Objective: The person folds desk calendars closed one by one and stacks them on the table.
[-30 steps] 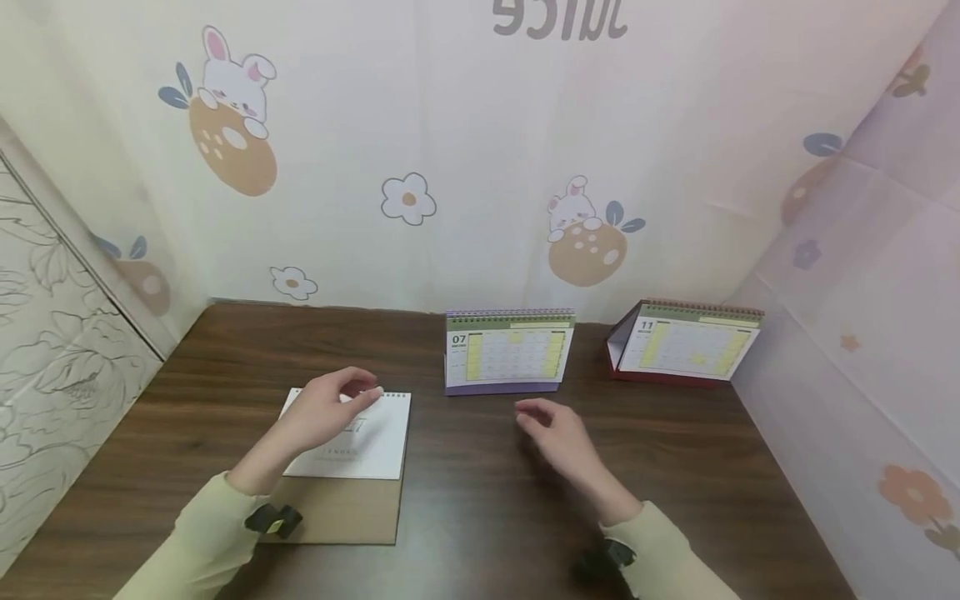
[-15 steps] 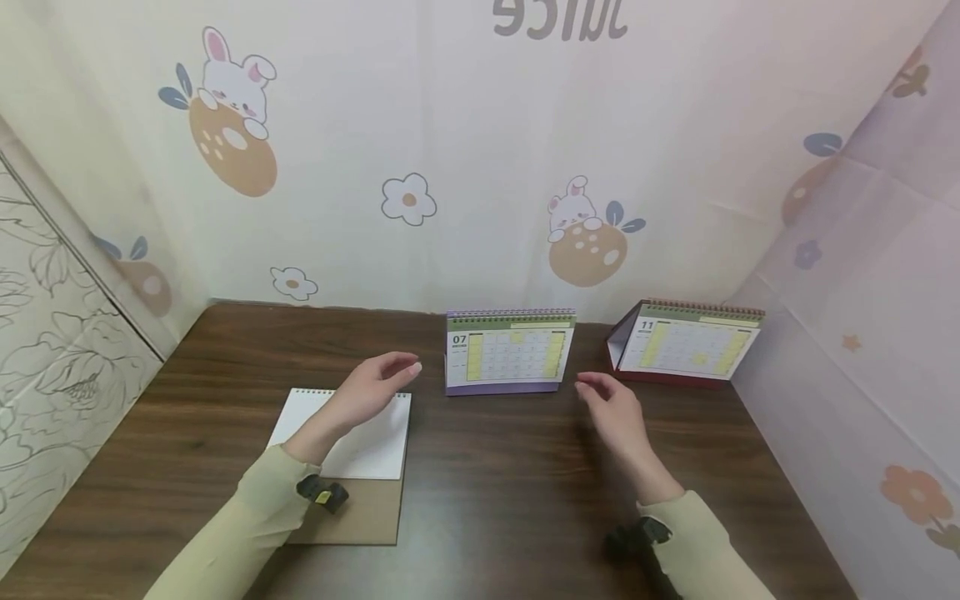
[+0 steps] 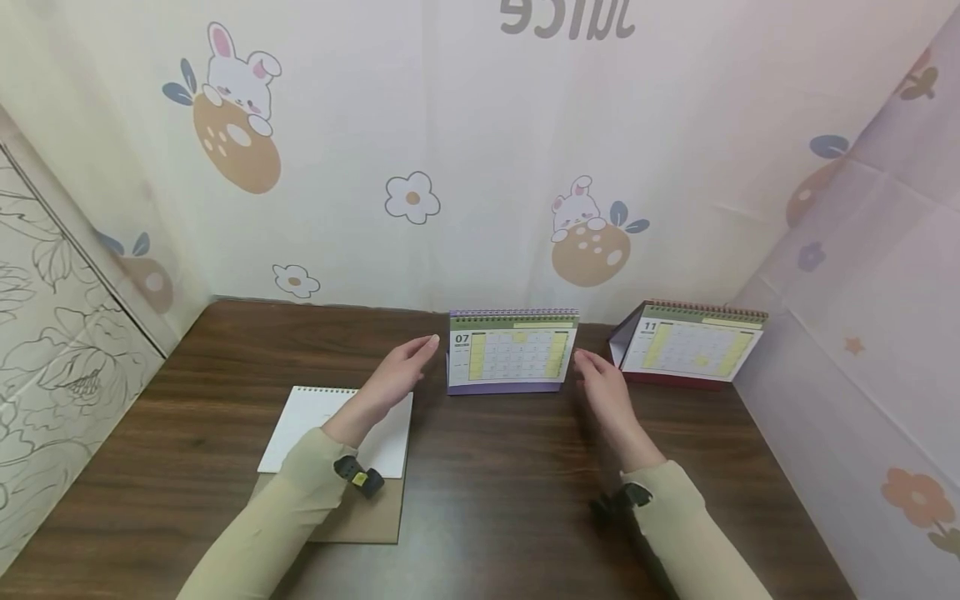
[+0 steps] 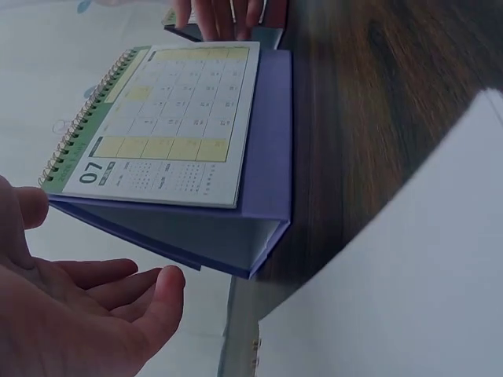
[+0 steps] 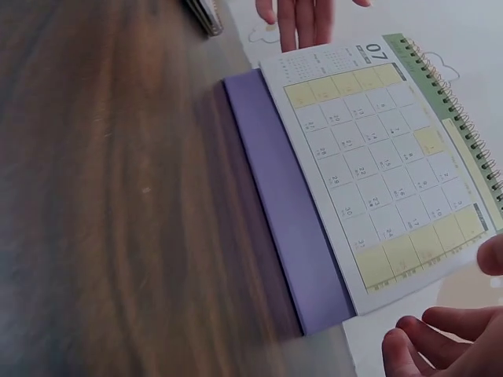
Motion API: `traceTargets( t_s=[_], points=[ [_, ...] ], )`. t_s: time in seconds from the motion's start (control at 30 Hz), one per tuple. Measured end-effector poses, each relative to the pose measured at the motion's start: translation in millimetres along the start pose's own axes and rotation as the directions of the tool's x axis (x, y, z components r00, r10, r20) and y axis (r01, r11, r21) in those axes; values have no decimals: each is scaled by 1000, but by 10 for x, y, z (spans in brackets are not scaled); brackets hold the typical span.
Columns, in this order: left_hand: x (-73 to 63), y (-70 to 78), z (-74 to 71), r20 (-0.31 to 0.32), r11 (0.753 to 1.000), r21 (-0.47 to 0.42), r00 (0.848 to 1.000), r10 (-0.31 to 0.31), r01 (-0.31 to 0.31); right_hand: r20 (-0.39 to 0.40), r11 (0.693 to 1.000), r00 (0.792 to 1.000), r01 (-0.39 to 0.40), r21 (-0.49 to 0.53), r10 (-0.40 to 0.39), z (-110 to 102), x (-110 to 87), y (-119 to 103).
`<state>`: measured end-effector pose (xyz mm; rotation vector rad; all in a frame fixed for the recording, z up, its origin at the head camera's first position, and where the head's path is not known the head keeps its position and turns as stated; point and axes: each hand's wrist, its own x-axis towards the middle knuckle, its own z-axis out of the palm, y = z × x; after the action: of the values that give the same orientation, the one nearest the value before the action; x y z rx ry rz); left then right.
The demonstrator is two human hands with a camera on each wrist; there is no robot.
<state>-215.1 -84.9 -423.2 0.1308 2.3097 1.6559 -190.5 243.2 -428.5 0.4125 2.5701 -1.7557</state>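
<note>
A purple-based desk calendar (image 3: 510,354) showing "07" stands upright at the back of the table, a spiral binding along its top. My left hand (image 3: 393,379) is beside its left end, fingers extended and thumb apart. In the left wrist view, the fingers (image 4: 118,290) are a little way off the calendar's open side. On the other end, my right hand (image 3: 606,396) is close to the right edge with relaxed fingers. The right wrist view shows a gap between those fingers (image 5: 440,338) and the calendar page (image 5: 385,173). Neither hand holds anything.
A red-based calendar (image 3: 690,343) showing "11" stands at the back right, close to my right hand. A white calendar on a brown board (image 3: 375,508) lies flat under my left forearm. Behind the wooden table (image 3: 495,500) hangs a patterned curtain (image 3: 480,125).
My left hand has moved right and away from me, from over the white calendar to the purple one's left end. My right hand has moved right and forward to its right edge.
</note>
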Motion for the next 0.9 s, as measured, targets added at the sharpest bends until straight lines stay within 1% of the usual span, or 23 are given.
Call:
traceTargets(
  t_s=[0.1, 0.2, 0.33, 0.53, 0.77, 0.9],
  points=[
    [36, 5, 46, -6, 1000, -30, 1000, -4, 4, 20, 998, 1000, -1, 56, 0, 44, 59, -37],
    [65, 6, 90, -12, 999, -49, 1000, 19, -20, 32, 996, 999, -7, 86, 4, 81, 108, -62],
    [87, 16, 138, -20, 996, -72, 998, 53, -54, 53, 994, 999, 5, 111, -11, 110, 151, -75],
    [106, 38, 190, -28, 995, -80, 998, 55, -57, 73, 988, 997, 9, 154, -21, 131, 183, -75],
    [131, 44, 223, -22, 994, -85, 998, 64, -66, 57, 993, 998, 7, 121, -14, 136, 183, -68],
    [146, 41, 224, -21, 995, -80, 998, 66, -67, 55, 994, 998, 18, 108, -24, 133, 161, -64]
  ],
)
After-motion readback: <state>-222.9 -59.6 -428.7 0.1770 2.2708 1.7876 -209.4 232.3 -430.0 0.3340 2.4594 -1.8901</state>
